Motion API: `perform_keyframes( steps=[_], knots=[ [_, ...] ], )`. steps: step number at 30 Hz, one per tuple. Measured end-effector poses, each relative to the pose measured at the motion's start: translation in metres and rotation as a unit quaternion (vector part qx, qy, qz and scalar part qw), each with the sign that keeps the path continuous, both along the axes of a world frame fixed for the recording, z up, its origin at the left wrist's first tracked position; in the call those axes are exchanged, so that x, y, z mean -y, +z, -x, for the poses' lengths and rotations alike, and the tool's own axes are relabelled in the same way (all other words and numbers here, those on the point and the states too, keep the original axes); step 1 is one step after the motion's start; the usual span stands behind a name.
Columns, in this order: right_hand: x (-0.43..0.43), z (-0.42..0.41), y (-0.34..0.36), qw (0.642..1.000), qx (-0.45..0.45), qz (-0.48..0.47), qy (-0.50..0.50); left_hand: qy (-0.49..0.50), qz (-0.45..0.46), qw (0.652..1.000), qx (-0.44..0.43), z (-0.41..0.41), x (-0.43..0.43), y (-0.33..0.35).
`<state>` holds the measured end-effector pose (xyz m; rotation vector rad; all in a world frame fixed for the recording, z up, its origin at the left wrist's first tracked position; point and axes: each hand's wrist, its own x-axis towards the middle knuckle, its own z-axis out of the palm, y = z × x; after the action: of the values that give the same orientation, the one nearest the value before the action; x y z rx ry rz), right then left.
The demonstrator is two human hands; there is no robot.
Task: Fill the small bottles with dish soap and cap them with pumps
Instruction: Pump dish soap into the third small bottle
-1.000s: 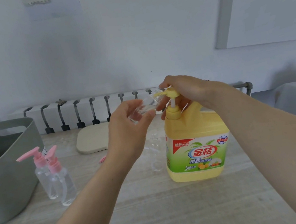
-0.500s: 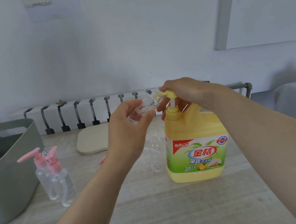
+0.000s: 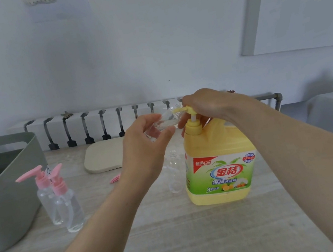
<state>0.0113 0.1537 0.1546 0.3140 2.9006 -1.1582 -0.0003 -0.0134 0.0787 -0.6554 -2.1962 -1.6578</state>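
Note:
A large yellow dish soap jug (image 3: 219,167) with a yellow pump (image 3: 190,120) stands on the table right of centre. My right hand (image 3: 203,105) lies over the pump head, fingers curled round it. My left hand (image 3: 145,148) holds a small clear bottle (image 3: 166,120) tilted, its mouth at the pump's spout. Another small clear bottle (image 3: 175,174) without a cap stands just left of the jug. Two small bottles with pink pumps (image 3: 60,195) stand at the left. A loose pink pump (image 3: 115,178) lies partly hidden behind my left wrist.
A grey-green plastic tub (image 3: 9,192) stands at the left edge. A beige mat (image 3: 103,156) lies at the back of the table (image 3: 178,242). A white radiator (image 3: 96,125) runs along the wall. White cloth (image 3: 332,116) lies at the far right.
My right hand has pushed the jug's pump head downward; the white stem showing below it is shorter. The left hand keeps the small bottle at the spout.

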Motion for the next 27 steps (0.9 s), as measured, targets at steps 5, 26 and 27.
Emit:
perform_keyframes(
  steps=[5, 26, 27],
  knots=[
    [0.0, -0.004, 0.001, 1.0, -0.006, 0.008, 0.004, 0.0, -0.002, 1.0, 0.0, 0.0, 0.001, 0.0],
    [-0.002, -0.005, 0.001, 0.998, -0.026, 0.063, -0.01, -0.013, -0.015, 1.0, -0.005, -0.002, -0.001, 0.004],
    [-0.001, -0.005, 0.001, 0.998, -0.029, 0.061, -0.01, -0.012, -0.015, 1.0, -0.006, -0.002, -0.001, 0.004]
  ],
)
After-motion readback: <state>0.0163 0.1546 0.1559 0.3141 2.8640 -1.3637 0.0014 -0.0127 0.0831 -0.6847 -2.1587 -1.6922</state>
